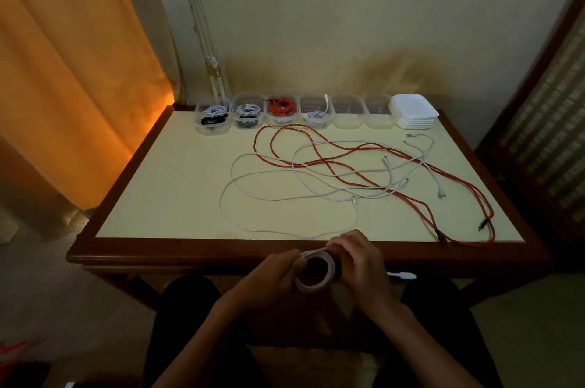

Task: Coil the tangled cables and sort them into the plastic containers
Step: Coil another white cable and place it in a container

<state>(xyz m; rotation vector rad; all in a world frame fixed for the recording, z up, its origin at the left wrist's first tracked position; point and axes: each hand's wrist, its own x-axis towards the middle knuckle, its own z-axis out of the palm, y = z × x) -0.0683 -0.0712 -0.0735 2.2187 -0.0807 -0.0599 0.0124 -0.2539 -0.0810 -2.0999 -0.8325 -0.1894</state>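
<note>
Both hands work at the near edge of the tabletop. Left hand and right hand each grip a white cable coil between them. Red cables and white cables lie tangled mid-tabletop. Six plastic containers line the far edge, four holding coils.

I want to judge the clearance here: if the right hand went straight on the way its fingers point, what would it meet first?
The right hand points left across the white coil, so it would probably meet the left hand gripping the coil's other side, though depth is unclear.
</note>
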